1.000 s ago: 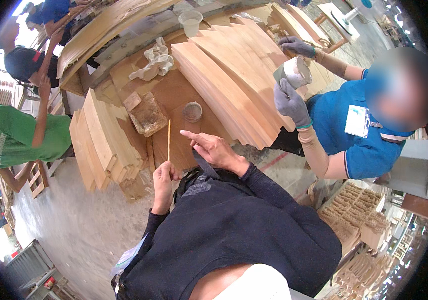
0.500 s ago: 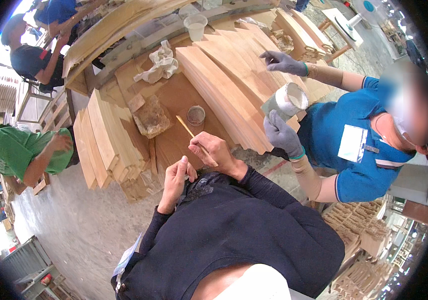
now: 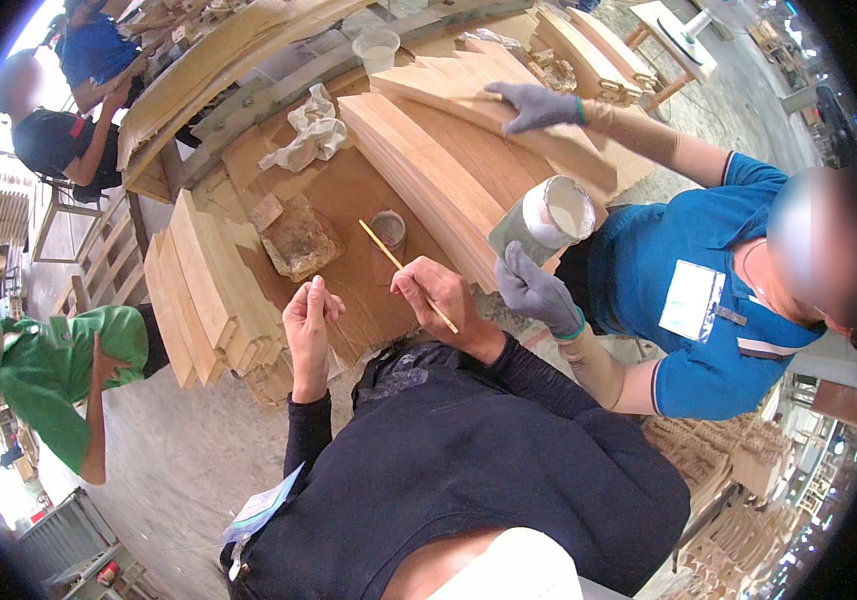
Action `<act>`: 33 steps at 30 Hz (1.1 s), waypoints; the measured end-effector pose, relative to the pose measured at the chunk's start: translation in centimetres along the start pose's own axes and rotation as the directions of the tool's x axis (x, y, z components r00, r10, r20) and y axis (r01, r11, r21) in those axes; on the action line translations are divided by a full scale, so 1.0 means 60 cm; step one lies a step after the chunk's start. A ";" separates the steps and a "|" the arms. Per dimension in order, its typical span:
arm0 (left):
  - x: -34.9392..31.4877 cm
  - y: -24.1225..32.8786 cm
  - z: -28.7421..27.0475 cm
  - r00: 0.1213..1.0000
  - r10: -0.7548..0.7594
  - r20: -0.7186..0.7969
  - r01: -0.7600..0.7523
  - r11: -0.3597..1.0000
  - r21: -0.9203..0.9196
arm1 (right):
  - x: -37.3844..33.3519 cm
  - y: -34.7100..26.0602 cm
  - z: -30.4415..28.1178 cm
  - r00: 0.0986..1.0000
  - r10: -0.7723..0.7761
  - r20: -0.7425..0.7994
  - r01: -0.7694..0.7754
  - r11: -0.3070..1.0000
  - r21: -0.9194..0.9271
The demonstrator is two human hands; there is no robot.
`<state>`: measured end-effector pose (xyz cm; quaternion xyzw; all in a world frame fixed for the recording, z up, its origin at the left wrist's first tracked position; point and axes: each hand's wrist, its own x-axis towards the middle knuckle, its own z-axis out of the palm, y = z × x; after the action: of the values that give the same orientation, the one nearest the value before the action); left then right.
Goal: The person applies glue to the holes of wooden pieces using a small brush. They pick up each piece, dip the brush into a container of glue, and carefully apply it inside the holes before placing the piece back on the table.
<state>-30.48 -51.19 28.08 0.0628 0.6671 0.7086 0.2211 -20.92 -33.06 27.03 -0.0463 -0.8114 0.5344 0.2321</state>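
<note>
My right hand [image 3: 436,298] is closed round a thin wooden stick [image 3: 384,246], whose upper end points toward a small round cup [image 3: 388,230] of greyish stuff. To its left, my left hand [image 3: 308,322] is raised with the thumb up and the fingers curled in; whatever they hold, if anything, is hidden. Beyond my hands a crusted, shallow tray [image 3: 300,240] lies on the brown board [image 3: 353,195]. At the right, a co-worker's gloved hand [image 3: 538,290] holds a tub [image 3: 548,215] with pale stuff on its rim, and the other glove [image 3: 538,106] rests on a plank [image 3: 478,95].
Stacked wooden planks [image 3: 210,285] stand left of the tray, with more planks [image 3: 418,165] to the right. A crumpled white cloth [image 3: 310,130] and a clear plastic cup [image 3: 376,48] sit farther back. A person in green [image 3: 73,375] is at the left.
My hands have moved apart, the left one going left and up, the right one slightly right with the stick. The co-worker's upper glove has come down onto a plank, which has shifted; the tub moved left.
</note>
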 end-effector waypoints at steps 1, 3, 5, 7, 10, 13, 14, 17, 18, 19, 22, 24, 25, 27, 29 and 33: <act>0.001 -0.002 0.002 1.000 0.014 0.003 -0.014 1.000 -0.019 | -0.001 -0.002 0.000 1.000 0.004 0.001 -0.005 1.000 0.006; -0.002 -0.005 0.008 1.000 0.004 -0.015 -0.004 1.000 -0.018 | -0.005 -0.006 0.001 1.000 0.012 0.002 -0.012 1.000 0.012; -0.006 -0.009 0.007 1.000 -0.002 -0.020 0.002 1.000 -0.019 | -0.011 -0.009 0.008 1.000 0.014 0.000 -0.014 1.000 0.009; -0.011 -0.012 0.002 1.000 -0.004 -0.013 0.004 1.000 -0.022 | -0.017 -0.012 0.015 1.000 0.011 -0.003 -0.011 1.000 0.006; -0.016 -0.018 -0.002 1.000 -0.007 -0.003 0.006 1.000 -0.031 | -0.026 -0.013 0.023 1.000 0.000 -0.010 0.000 1.000 0.000; -0.020 -0.030 -0.016 0.999 0.032 0.014 -0.032 0.998 -0.050 | -0.037 -0.013 0.032 1.000 -0.009 -0.005 0.009 1.000 -0.009; -0.021 -0.030 -0.018 0.999 0.035 0.016 -0.035 0.998 -0.052 | -0.041 -0.012 0.036 1.000 -0.011 -0.002 0.011 1.000 -0.017; -0.027 -0.025 -0.019 0.999 0.041 0.017 -0.040 0.998 -0.043 | -0.050 -0.014 0.044 1.000 -0.015 0.002 0.015 1.000 -0.012; -0.028 -0.024 -0.020 0.999 0.041 0.015 -0.040 0.999 -0.031 | -0.052 -0.015 0.046 1.000 -0.016 0.004 0.016 1.000 -0.005; -0.029 -0.024 -0.020 0.999 0.041 0.013 -0.040 0.999 -0.020 | -0.053 -0.016 0.047 1.000 -0.023 0.005 0.023 1.000 -0.019; -0.032 -0.021 -0.019 0.998 0.052 0.020 -0.052 0.998 -0.035 | -0.058 -0.020 0.048 0.999 -0.041 0.011 0.042 0.998 -0.048; -0.032 -0.020 -0.016 0.998 0.060 -0.003 -0.060 0.998 -0.032 | -0.061 -0.021 0.046 0.998 -0.055 0.018 0.056 0.997 -0.057; -0.031 -0.020 -0.014 0.998 0.065 -0.015 -0.065 0.997 -0.030 | -0.062 -0.023 0.046 0.998 -0.056 0.018 0.057 0.997 -0.051; -0.028 -0.020 -0.015 0.997 0.071 -0.008 -0.071 0.995 -0.064 | -0.063 -0.028 0.044 0.998 -0.059 0.015 0.060 0.997 -0.039; -0.027 -0.020 -0.014 0.997 0.073 -0.016 -0.074 0.994 -0.079 | -0.065 -0.031 0.041 0.998 -0.059 0.024 0.060 0.997 -0.044; -0.027 -0.015 -0.012 0.997 0.069 -0.030 -0.072 0.994 -0.085 | -0.066 -0.034 0.036 0.997 -0.071 0.029 0.072 0.997 -0.029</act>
<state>-29.11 -52.45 27.46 0.0670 0.6365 0.7447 0.1893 -17.95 -37.03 26.88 -0.0135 -0.8236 0.5141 0.2391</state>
